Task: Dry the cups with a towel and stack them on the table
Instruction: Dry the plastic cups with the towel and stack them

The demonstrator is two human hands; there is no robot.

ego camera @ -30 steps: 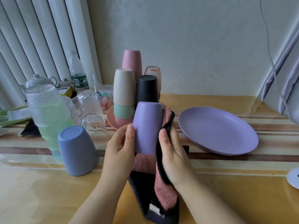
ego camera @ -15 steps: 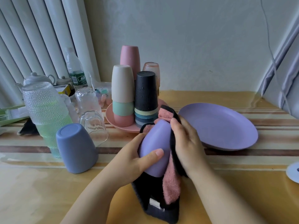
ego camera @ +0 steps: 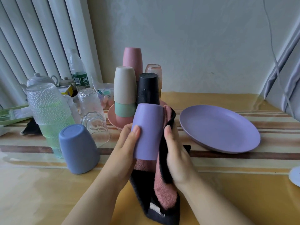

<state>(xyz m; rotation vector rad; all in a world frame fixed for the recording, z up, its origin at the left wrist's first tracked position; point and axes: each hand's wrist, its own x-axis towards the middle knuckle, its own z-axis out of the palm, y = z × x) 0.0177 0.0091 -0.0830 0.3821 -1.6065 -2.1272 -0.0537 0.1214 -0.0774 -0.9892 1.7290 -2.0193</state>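
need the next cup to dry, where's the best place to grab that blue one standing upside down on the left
Probably round the upper wall of the blue cup, coming down from above. It stands upside down, its closed base up and narrower than its rim, so a hand can wrap it. Glasses crowd its far side; the near side looks freer.

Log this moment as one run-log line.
step: drying | left hand: holds purple cup, upside down | right hand: presses towel on cup side | blue cup: on table, inverted

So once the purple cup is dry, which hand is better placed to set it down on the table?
Probably the left hand: it grips the purple cup directly, bottom up. The right hand presses the towel against the cup's side, so it is occupied.
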